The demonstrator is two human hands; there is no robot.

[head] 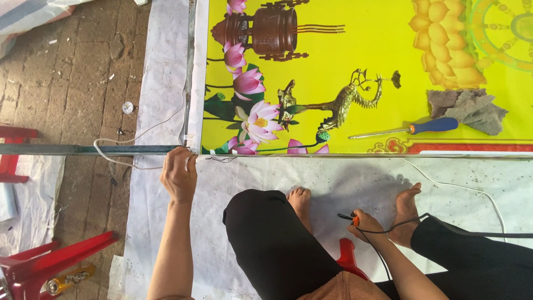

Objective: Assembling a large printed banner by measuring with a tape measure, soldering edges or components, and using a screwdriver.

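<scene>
Right hand [363,223] nearest, fingers closed round an orange-tipped tool [353,218], below printed banner [355,100]; left hand [179,173] curled on banner's corner; tool body hidden.

Yellow lotus-printed banner [355,105] on floor

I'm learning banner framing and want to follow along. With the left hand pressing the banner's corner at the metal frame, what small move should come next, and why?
Probably bring the right hand, which holds a small orange-tipped tool with a black cable, up to the corner of the printed banner. The left hand already presses there on the metal frame bar, while the tool sits low, near the feet.
</scene>
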